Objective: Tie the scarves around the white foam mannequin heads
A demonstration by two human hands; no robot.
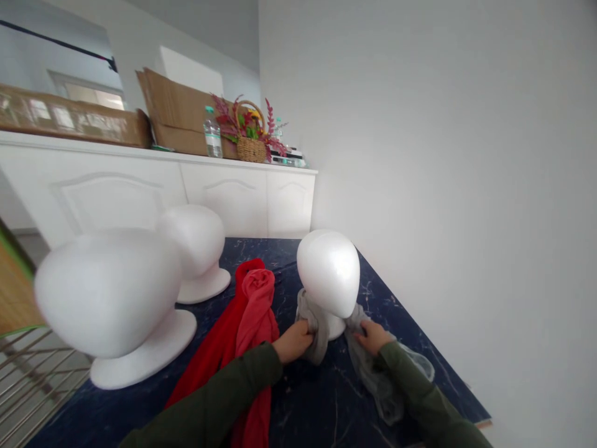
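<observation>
A white foam mannequin head (329, 272) stands on the dark blue marble-patterned table (261, 255), and a grey sheer scarf (373, 376) wraps around its lower part. My left hand (293, 342) grips the scarf (317, 330) at the left of the head's neck. My right hand (373, 336) holds the scarf on the other side. Two more foam heads, a near one (109, 292) and a farther one (196, 242), stand to the left on round bases. Between them and my left arm lies a red cloth (254, 330), partly under that sleeve.
A white cabinet (116, 199) runs behind the table, topped by cardboard sheets (175, 112), a plastic bottle (212, 132) and a wicker basket of artificial flowers (250, 149). A white wall (443, 186) borders the table's right side. A metal railing (37, 379) shows at lower left.
</observation>
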